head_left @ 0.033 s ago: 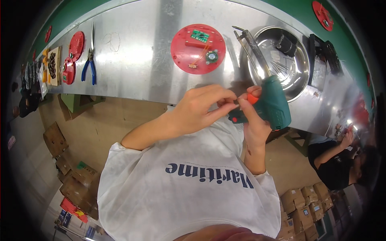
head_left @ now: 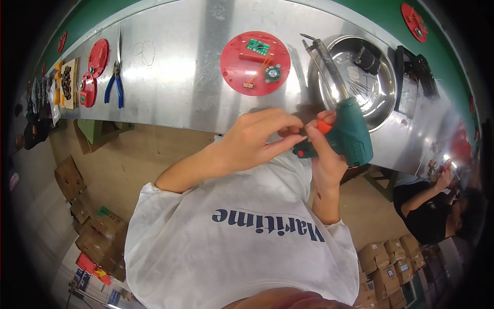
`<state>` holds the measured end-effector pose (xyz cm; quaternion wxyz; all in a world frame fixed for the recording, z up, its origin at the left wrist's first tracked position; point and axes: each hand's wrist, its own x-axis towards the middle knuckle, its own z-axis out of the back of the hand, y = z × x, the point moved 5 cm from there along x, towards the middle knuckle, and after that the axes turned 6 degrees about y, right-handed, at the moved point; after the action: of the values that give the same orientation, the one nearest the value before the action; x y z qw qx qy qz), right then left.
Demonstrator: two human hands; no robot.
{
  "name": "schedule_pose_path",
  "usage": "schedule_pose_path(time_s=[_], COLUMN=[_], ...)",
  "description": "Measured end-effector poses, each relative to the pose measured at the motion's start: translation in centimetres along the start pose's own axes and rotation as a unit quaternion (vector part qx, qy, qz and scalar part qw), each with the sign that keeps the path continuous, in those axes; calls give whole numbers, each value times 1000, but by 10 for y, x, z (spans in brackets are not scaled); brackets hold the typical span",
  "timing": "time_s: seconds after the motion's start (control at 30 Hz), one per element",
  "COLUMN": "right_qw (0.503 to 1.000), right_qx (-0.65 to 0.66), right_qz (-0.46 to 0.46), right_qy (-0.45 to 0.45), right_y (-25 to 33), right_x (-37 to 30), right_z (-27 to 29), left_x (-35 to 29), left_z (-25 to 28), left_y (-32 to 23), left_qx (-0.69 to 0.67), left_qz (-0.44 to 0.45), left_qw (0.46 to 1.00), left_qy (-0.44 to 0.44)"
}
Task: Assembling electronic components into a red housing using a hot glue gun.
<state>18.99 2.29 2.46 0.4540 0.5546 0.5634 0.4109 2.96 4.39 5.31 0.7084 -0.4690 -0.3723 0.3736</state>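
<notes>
My right hand (head_left: 329, 147) is wrapped round a green soldering gun (head_left: 355, 134) with an orange trigger. Its metal barrel points away from me, over the left rim of a round steel bowl (head_left: 387, 110). Beside it, my left hand (head_left: 262, 136) has thumb and fingers pinched together, almost touching my right fingertips. Whatever is in that pinch is too small to make out. Farther off on the metal bench (head_left: 180, 67) lies a red disc (head_left: 234, 74) carrying a green circuit board (head_left: 257, 47), a smaller round green part (head_left: 272, 73) and thin wires.
Inside the bowl are a black block (head_left: 367, 60) and thin metal pins. Blue-handled long-nose pliers (head_left: 114, 90), more red discs (head_left: 98, 57) and a tray of small dark parts (head_left: 67, 82) lie left. Black holders (head_left: 409, 77) stand right of the bowl. Another person (head_left: 427, 206) works at far right.
The view has shifted very slightly, so the red disc sits a little farther right in the picture. Both hands and the soldering gun keep their places.
</notes>
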Motion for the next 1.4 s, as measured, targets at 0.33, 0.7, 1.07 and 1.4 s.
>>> schedule_pose_path(time_s=[0.33,0.7,1.07,1.4], right_qw=[997,997,988,992], right_qx=[43,7,-89,-29], right_qz=[-46,-68,-54,-28], right_qy=[-52,24,118,116], right_y=[2,-11,-12,-29], right_x=[1,2,8,4], right_z=[0,-11,-58,-49], left_x=[18,-9,-43,-62], left_z=[58,49,34,37], left_y=[50,34,20,42], left_qx=[174,33,84,-124], left_qz=[143,146,89,198], left_qw=[965,988,993,972], left_qy=[-136,-29,-2,-40])
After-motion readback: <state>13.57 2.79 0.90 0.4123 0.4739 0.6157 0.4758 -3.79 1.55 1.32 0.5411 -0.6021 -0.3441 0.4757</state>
